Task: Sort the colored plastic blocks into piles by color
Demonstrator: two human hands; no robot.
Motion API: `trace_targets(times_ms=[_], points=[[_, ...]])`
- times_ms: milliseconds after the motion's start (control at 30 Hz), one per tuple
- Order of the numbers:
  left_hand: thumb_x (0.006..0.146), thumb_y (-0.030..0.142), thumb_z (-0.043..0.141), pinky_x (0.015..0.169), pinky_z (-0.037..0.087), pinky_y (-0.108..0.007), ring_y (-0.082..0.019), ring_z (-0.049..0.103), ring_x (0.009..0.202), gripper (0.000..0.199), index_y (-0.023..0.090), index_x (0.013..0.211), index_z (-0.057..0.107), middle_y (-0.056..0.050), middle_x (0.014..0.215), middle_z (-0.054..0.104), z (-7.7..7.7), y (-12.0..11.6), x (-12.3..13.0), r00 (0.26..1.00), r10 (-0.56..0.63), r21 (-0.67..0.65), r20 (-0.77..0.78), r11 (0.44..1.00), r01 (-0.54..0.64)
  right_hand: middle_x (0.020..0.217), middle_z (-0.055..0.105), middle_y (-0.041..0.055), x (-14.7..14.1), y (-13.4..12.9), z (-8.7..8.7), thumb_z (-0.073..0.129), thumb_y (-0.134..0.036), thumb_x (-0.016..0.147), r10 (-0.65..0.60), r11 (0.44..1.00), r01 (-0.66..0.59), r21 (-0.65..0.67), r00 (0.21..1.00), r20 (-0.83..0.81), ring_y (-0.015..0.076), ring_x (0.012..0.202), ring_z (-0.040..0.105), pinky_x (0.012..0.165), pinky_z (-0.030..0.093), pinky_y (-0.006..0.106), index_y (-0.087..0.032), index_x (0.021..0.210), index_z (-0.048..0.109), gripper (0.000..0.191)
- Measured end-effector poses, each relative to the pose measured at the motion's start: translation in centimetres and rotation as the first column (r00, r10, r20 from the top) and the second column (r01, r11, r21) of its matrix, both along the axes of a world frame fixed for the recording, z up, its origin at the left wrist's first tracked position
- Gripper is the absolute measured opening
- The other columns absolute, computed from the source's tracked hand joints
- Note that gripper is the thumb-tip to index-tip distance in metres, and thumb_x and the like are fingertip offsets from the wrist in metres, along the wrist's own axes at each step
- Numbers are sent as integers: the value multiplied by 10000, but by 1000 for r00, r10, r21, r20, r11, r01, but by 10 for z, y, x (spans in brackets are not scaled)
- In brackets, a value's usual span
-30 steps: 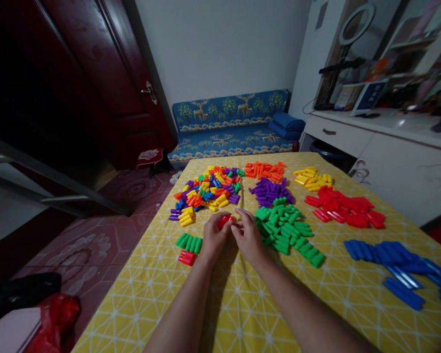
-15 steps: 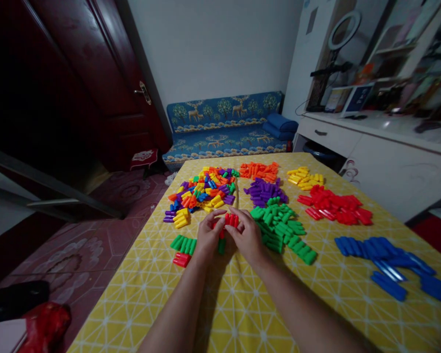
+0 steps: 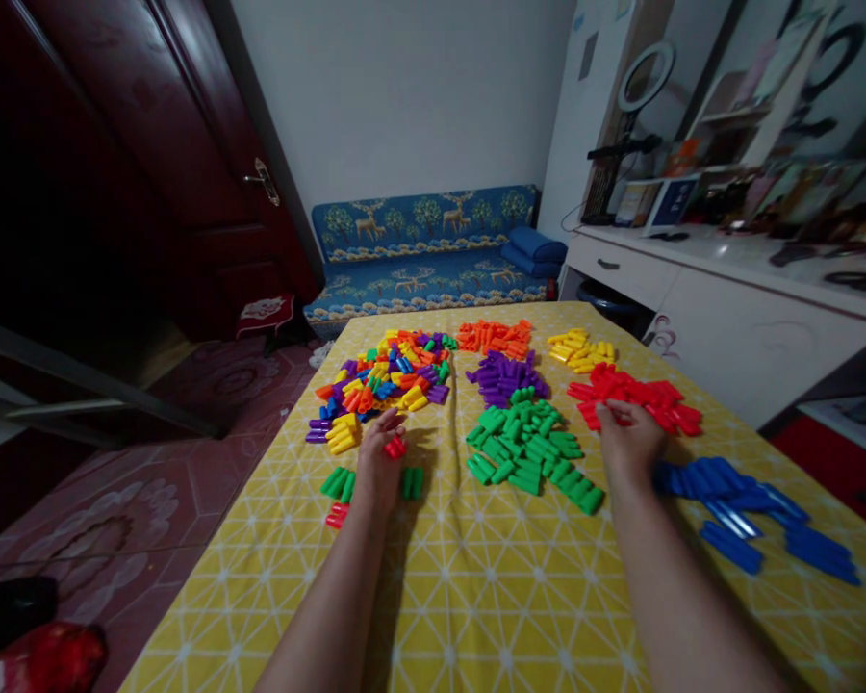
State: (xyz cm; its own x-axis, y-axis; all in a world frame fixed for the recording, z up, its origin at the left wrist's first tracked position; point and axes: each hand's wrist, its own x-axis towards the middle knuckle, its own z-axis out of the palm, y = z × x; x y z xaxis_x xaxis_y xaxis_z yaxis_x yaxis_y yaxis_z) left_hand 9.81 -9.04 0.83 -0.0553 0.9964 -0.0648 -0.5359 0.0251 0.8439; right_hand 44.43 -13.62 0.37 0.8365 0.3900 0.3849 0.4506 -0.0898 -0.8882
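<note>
My left hand has its fingers curled round a small red bullet-shaped building block, held a little above the table. Beside it on the cloth lie a green block piece, a joined green strip and a red piece. At the near edge of the red block pile is my right hand, its fingers bent and drawn together. Whatever those fingers may hold is hidden from view. Between the two hands spreads a green block pile.
A mixed-colour heap sits at the table's far left. Purple, orange, yellow and blue piles stand apart on the yellow tablecloth. Beyond are a blue sofa and a white dresser.
My hands were together over a red block strip at the middle. My right hand has moved right to the red pile; my left has shifted slightly left, keeping a red block. The view has turned slightly.
</note>
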Motion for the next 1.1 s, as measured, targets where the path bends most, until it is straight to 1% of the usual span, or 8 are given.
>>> trace_targets(times_ms=[167, 333, 500, 600, 667, 900, 1000, 1100], points=[[524, 107, 594, 912, 503, -314, -216, 586, 1132, 500, 208, 1010, 652, -85, 1223, 643, -13, 4, 3, 997, -26, 110, -70, 993, 34, 1173, 613, 197, -17, -4, 2, 581, -195, 689, -164, 986, 160, 39, 976, 141, 237, 854, 626, 794, 522, 403, -115, 1142, 648, 465], [637, 167, 751, 1060, 429, -359, -245, 588, 1199, 493, 170, 1116, 638, -123, 1234, 648, 3, -9, 12, 990, -135, 132, -39, 981, 139, 1155, 620, 153, -72, -2, 22, 525, -221, 821, 165, 958, -224, 181, 942, 293, 168, 745, 620, 702, 533, 329, -143, 1118, 625, 324], [743, 297, 783, 1087, 399, -425, -283, 607, 1188, 689, 188, 1360, 498, -159, 1284, 627, 21, -27, 22, 935, -355, 158, -22, 922, 354, 997, 681, 69, -133, -11, 35, 550, -215, 883, 672, 691, -722, -37, 622, 402, 158, 750, 638, 594, 521, 259, -211, 1072, 649, 213], [802, 347, 732, 1056, 428, -427, -282, 599, 1195, 752, 234, 1459, 382, -137, 1280, 635, 22, -34, 26, 894, -440, 164, -81, 879, 447, 1182, 651, 68, -160, -18, 35, 602, -142, 832, 776, 562, -810, -168, 446, 445, 190, 927, 657, 750, 564, 304, -246, 1255, 582, 437], [836, 371, 690, 1031, 452, -398, -274, 574, 1223, 721, 258, 1472, 371, -106, 1297, 628, 22, -39, 27, 877, -451, 166, -166, 864, 476, 1243, 638, 57, -171, -21, 34, 586, -68, 794, 782, 551, -795, -253, 387, 489, 224, 1090, 619, 920, 531, 366, -259, 1289, 571, 531], [873, 471, 606, 951, 494, -380, -264, 621, 1131, 694, 229, 1479, 370, -114, 1215, 672, 28, -50, 32, 813, -403, 136, -421, 858, 495, 1074, 708, 70, -168, -22, 33, 517, -57, 791, 754, 612, -759, -222, 476, 453, 226, 986, 658, 855, 532, 353, -211, 1092, 669, 371], [891, 493, 566, 906, 514, -392, -247, 681, 1007, 696, 210, 1485, 341, -118, 1079, 729, 30, -47, 27, 776, -338, 178, -532, 852, 493, 923, 721, 60, -145, -13, 32, 568, -234, 854, 688, 702, -713, 0, 677, 262, 192, 823, 668, 744, 536, 313, -196, 1001, 666, 181], [875, 459, 591, 884, 520, -363, -238, 699, 964, 547, 185, 1345, 533, -112, 1019, 748, 34, -37, 8, 691, -92, 262, -717, 883, 390, 743, 675, 16, -105, 0, 26, 617, -395, 827, 506, 842, -454, 293, 852, -134, 124, 589, 584, 534, 480, 233, -178, 865, 625, 221]])
